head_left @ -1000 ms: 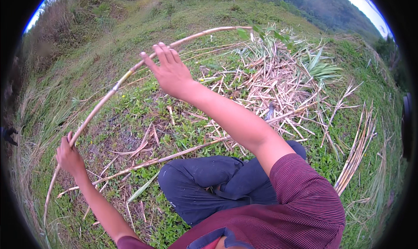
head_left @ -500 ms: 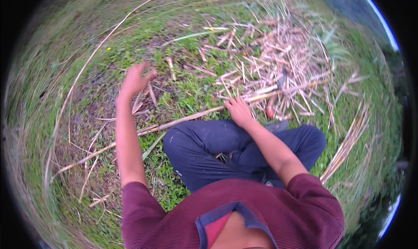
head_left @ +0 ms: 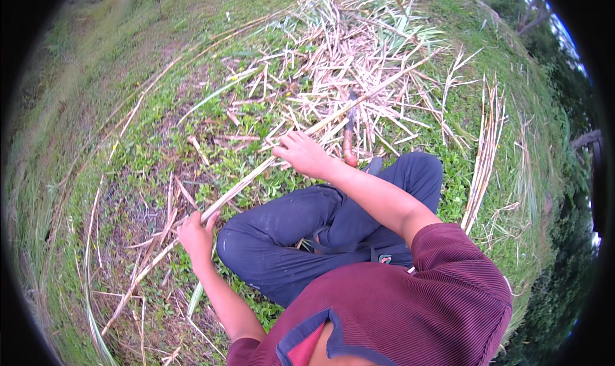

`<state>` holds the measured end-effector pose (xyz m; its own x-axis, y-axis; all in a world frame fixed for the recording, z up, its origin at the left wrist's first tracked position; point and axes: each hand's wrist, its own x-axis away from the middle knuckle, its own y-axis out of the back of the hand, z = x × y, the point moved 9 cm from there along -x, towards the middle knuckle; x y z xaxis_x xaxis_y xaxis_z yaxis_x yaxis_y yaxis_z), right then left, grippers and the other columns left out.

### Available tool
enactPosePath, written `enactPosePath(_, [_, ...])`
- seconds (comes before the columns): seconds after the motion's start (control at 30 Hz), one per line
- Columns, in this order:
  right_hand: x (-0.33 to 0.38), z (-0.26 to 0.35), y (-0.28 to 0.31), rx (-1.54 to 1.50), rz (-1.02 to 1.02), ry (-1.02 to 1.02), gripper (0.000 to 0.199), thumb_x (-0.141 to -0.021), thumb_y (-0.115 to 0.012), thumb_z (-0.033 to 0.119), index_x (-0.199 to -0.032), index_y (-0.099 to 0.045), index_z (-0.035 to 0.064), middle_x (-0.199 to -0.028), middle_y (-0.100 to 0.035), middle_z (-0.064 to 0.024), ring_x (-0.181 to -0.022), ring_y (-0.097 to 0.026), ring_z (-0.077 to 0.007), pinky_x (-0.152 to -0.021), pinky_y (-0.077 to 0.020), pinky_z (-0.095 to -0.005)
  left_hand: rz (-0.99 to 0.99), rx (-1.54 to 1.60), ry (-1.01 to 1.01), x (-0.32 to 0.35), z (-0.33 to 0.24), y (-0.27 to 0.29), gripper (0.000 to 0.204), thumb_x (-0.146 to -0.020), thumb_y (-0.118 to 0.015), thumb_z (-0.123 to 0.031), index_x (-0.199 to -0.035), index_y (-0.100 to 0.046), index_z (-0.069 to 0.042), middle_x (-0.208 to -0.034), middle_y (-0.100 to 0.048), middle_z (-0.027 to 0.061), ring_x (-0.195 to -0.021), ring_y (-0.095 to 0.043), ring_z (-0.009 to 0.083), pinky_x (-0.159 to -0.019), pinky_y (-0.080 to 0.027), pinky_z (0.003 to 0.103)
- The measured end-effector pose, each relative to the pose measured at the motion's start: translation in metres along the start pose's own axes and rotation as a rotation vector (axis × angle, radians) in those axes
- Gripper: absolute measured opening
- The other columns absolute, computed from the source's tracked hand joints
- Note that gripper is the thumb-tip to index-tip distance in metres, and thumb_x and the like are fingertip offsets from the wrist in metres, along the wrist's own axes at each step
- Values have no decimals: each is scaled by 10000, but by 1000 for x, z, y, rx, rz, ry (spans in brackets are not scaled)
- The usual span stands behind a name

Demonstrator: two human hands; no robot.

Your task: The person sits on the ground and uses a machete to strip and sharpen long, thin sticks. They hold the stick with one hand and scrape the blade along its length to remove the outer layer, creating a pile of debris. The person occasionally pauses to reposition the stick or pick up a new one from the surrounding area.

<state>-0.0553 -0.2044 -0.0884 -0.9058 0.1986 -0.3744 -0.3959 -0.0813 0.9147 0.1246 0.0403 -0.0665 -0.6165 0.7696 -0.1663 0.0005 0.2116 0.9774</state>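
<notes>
A long pale dry stalk slants across in front of my crossed legs, from the lower left up toward the far right. Low on it, my left hand is closed around the stalk with the thumb raised along it. Farther up, my right hand grips the same stalk from above, its fingertips partly hidden. Just beyond my right hand lies a knife with a reddish-brown handle and a dark blade, which the stalk partly crosses over.
A heap of cut stalk pieces and peelings spreads over the grass ahead. To my right lies a bundle of thin stalks. Long bent stems curve along the left, and a green leaf blade rests on the grass.
My left hand has come down from the air onto the stalk and closed on it. My right hand has moved leftward, and the view has turned.
</notes>
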Motion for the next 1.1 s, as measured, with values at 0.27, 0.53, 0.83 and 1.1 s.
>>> enactPosePath(0.27, [-30, -10, 148, 94, -462, 131, 175, -885, -566, 134, -1040, -647, 147, -926, -556, -44, -969, -545, -260, -884, -439, -411, -501, -183, -100, -3, -34, 109, 400, -716, -850, -371, -831, -628, -59, -717, -602, 56, -662, -535, 233, -640, -390, 354])
enactPosePath(0.53, [-96, 5, 328, 372, -626, 173, 263, -918, -684, 274, -1066, -610, 70, -981, -589, -150, -1008, -567, -379, -913, -415, -487, -989, -427, -398, -24, -103, 314, 510, -829, -626, -653, -706, -542, -165, -620, -568, 0, -590, -621, 193, -563, -479, 353])
enactPosePath(0.83, [-101, 12, 383, 293, -813, 201, 361, -1016, -552, 400, -969, -590, 43, -863, -627, -131, -789, -610, -352, -668, -445, -448, -935, -785, -377, -27, -137, 428, 567, -876, -520, -703, -704, -529, -162, -578, -514, -44, -552, -574, 101, -510, -451, 254])
enactPosePath(1.1, [-223, 80, 456, -475, -687, -69, 759, -1028, -326, 664, -868, -704, 26, -598, -475, -31, -556, -425, -168, -516, -305, -361, -1818, -770, -347, -16, -237, 650, 549, -895, -714, -282, -1369, -492, -114, -1196, -501, 187, -1261, -435, 380, -1120, -295, 534])
